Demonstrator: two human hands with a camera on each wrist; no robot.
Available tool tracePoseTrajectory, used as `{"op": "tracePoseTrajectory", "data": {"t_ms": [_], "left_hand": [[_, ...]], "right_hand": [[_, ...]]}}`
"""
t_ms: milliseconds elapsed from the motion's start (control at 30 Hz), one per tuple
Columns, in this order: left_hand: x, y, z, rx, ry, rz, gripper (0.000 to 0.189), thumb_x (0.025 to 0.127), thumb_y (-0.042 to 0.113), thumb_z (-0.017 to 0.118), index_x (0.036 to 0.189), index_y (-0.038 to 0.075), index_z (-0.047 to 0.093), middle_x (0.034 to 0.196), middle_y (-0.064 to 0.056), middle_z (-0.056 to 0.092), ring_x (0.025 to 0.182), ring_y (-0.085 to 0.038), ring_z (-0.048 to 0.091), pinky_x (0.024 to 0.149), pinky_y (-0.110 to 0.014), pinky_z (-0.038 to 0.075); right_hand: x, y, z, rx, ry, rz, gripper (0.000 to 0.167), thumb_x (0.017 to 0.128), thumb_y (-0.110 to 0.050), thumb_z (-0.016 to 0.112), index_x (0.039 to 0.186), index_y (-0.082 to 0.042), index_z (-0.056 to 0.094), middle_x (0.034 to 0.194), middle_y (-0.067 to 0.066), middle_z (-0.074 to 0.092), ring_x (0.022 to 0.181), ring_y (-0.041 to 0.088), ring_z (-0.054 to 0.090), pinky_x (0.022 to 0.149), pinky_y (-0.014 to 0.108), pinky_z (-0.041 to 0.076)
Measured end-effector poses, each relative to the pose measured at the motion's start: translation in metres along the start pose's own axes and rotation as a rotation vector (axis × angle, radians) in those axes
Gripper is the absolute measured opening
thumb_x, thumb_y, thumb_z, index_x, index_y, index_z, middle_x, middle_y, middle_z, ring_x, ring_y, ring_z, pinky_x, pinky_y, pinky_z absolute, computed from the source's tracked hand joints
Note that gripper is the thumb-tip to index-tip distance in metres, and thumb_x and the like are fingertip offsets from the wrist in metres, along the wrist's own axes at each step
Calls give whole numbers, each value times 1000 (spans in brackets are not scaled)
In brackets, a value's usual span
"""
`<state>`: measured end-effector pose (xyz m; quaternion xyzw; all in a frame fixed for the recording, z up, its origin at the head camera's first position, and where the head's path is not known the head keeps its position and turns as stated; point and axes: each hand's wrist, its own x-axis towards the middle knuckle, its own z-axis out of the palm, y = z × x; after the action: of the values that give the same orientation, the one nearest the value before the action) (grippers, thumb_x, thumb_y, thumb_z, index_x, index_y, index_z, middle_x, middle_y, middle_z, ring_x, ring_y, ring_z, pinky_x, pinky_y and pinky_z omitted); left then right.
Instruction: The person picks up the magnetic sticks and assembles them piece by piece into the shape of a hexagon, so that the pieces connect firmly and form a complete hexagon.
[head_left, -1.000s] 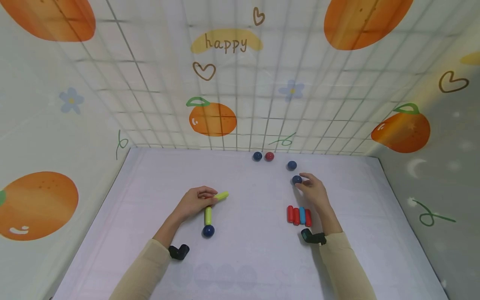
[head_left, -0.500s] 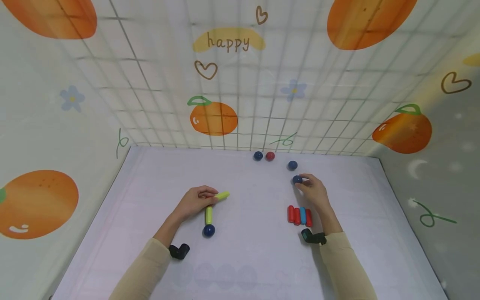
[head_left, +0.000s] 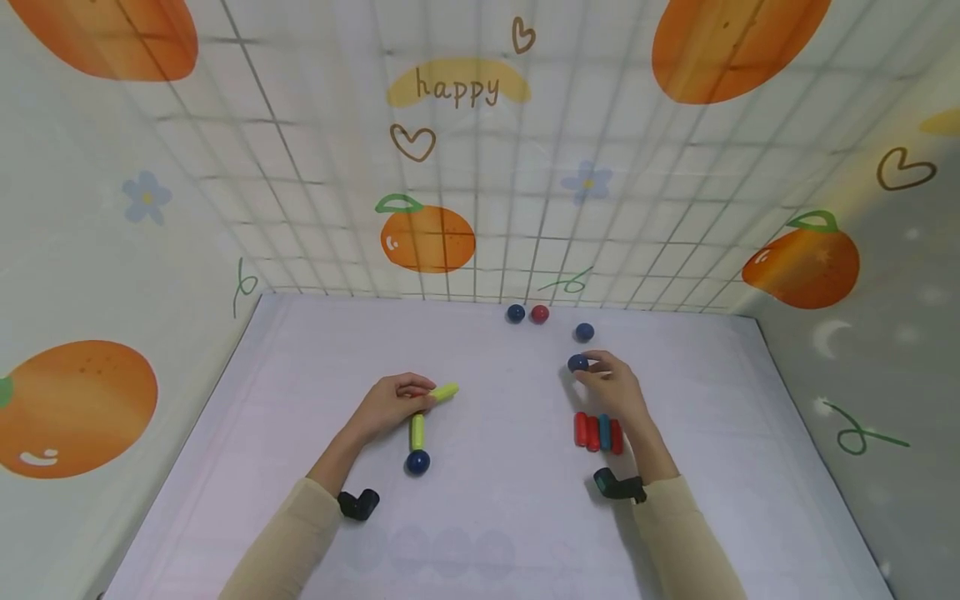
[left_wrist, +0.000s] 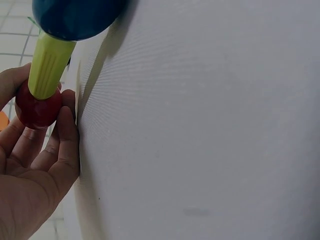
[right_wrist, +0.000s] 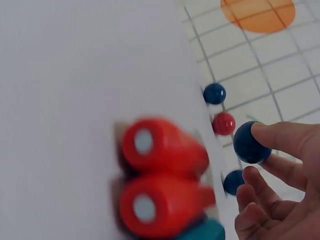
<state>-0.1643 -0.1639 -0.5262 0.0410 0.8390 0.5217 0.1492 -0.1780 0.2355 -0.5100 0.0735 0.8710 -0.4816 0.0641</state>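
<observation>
White tabletop (head_left: 510, 483), blue ball (head_left: 577, 363) in right hand (head_left: 617, 388).

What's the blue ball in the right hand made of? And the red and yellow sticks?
The blue ball looks smooth and glossy, perhaps painted metal or plastic: it has a sheen. The red sticks seem plastic, being smooth and shiny; grey discs on two ends may be metal. The yellow sticks look like plastic too: one shows moulded-looking grooves.

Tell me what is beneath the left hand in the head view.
The left hand largely covers a red ball, which the left wrist view shows in its fingers. The near yellow rod meets that ball; the far yellow rod pokes out, its inner end covered.
</observation>
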Motion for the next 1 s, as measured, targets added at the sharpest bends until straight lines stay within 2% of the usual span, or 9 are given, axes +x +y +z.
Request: {"op": "tracePoseTrajectory", "data": {"t_ms": [267,500,633,800,1000], "left_hand": [[-1,1,0,4,7,-6,27,87,28,80,111,17,74,99,3,73,87,-15,69,79,-33,53],[-2,1,0,2,7,-1,28,87,28,79,112,16,73,100,2,73,87,-15,68,78,-33,53],[-2,1,0,-5,5,-1,27,87,27,79,111,16,74,100,2,73,87,-16,69,78,-33,53],[-2,0,1,-5,6,-4,27,87,28,80,111,17,74,100,2,73,87,-15,69,78,-33,53],[-2,-1,1,-15,8,-5,27,87,28,80,111,17,74,99,2,73,86,-16,69,77,-33,53]], "right_hand": [[-7,-9,20,-28,-42,-87,45,95,-30,70,136,-17,60,118,14,63,106,34,57,83,45,49],[-10,-19,39,5,-56,-148,42,93,-25,72,132,-15,63,112,13,65,103,32,59,88,48,47],[-10,-24,49,31,-74,-174,40,92,-23,74,130,-15,64,110,11,65,103,30,58,90,45,46],[-11,-30,64,65,-100,-184,38,92,-21,74,128,-16,65,106,9,64,95,28,58,83,39,46],[-6,-35,82,93,-143,-237,37,92,-19,74,127,-15,66,105,9,63,90,26,58,78,34,49]]}}
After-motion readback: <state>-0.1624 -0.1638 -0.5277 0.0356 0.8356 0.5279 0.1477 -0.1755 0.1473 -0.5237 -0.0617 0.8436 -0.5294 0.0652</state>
